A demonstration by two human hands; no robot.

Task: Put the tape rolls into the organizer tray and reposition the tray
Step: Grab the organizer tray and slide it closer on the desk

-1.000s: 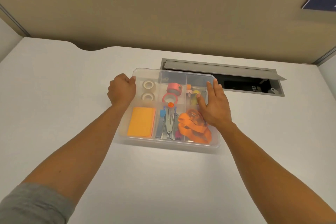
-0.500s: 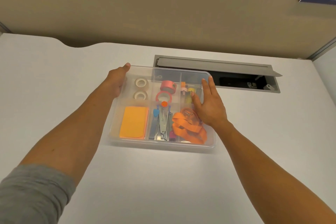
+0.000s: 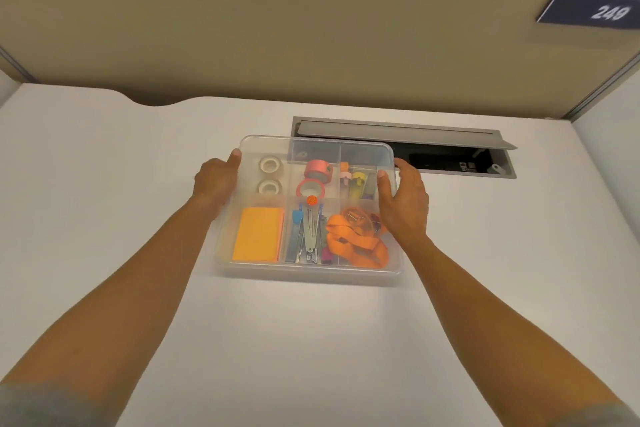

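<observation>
From my head camera, the organizer tray [image 3: 308,269] sits on the white desk [image 3: 104,184] straight ahead, between my hands, its long axis running left to right. My left hand [image 3: 216,180] wraps the tray's left wall, thumb hooked over the rim. My right hand [image 3: 403,203] clasps the right wall, thumb inside, fingers outside. Both are equally near. The far rim overlaps the grey cable hatch [image 3: 450,152]. The tray is clear, smooth, rigid plastic with dividers. Two white tape rolls [image 3: 270,175] lie flat far-left; the pink tape rolls [image 3: 314,178] sit in the middle compartment.
</observation>
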